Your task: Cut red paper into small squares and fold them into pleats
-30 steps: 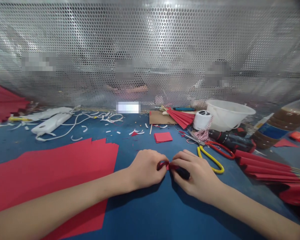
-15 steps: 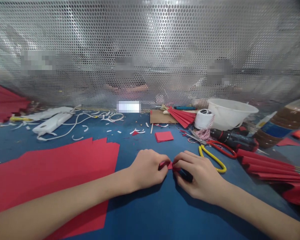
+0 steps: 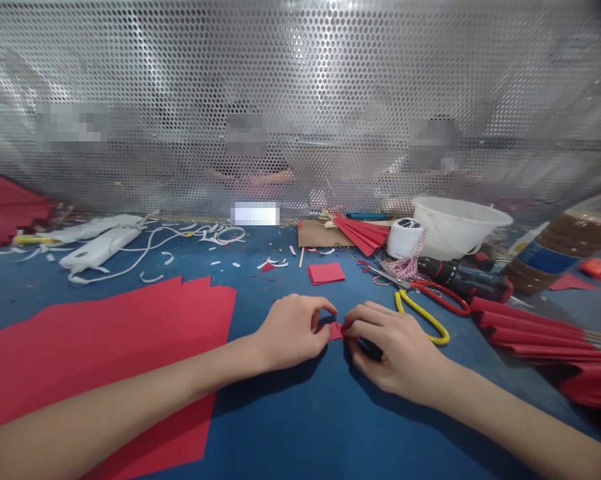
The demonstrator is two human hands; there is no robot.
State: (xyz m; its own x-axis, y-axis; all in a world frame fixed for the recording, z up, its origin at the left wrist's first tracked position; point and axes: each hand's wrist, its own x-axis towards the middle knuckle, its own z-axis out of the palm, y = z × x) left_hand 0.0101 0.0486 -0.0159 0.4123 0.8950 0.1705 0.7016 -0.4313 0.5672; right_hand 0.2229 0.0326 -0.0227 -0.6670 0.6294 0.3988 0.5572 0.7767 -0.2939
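A small piece of folded red paper (image 3: 335, 331) lies between my hands, just above the blue table. My right hand (image 3: 393, 347) pinches its right end, and the fingertips cover most of that end. At its left end, the thumb of my left hand (image 3: 295, 333) touches or nearly touches the paper, while the index finger is lifted apart from the thumb. Beyond the hands lies a small stack of red paper rectangles (image 3: 326, 273). Scissors (image 3: 423, 313) with one yellow and one red handle rest open just past my right hand.
Large red sheets (image 3: 105, 353) fan out under my left forearm. Right of the scissors are a power tool (image 3: 463, 279), a thread spool (image 3: 405, 239), a white bucket (image 3: 460, 227), a bottle (image 3: 555, 253) and pleated red paper (image 3: 535, 333). A glue gun (image 3: 100, 247) lies far left, before perforated metal (image 3: 300, 87).
My left index finger has lifted away from the thumb, showing more of the small red paper. The right hand keeps its pinch. The whole view has shifted slightly.
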